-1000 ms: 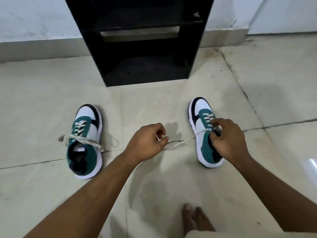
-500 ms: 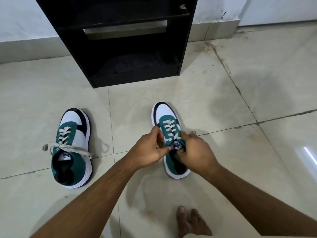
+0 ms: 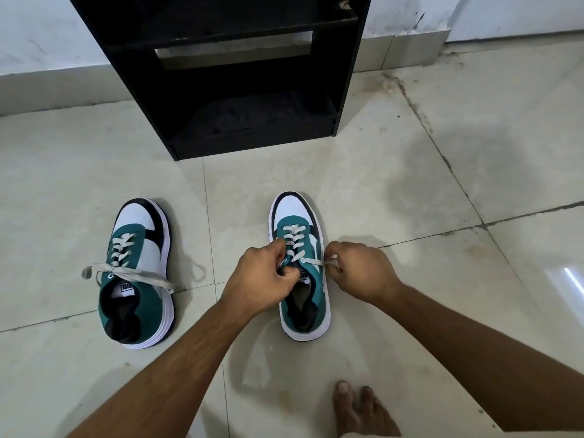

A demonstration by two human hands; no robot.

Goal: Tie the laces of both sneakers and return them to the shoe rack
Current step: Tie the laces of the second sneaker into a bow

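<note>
My left hand (image 3: 262,279) covers the near eyelets of the teal-and-white right sneaker (image 3: 300,267), hiding whatever lace my grip holds. The black wooden shoe rack (image 3: 221,74) runs off the top edge. My bare foot (image 3: 360,409) is cut off below.

Glossy tiled floor (image 3: 410,191), matt black rack (image 3: 227,74)

Even daylight, sharp focus; glare on floor tiles (image 3: 572,279) right; wide-angle edge bending.

Head camera looks forward and steeply down, close over the tiled floor (image 3: 410,191).
</note>
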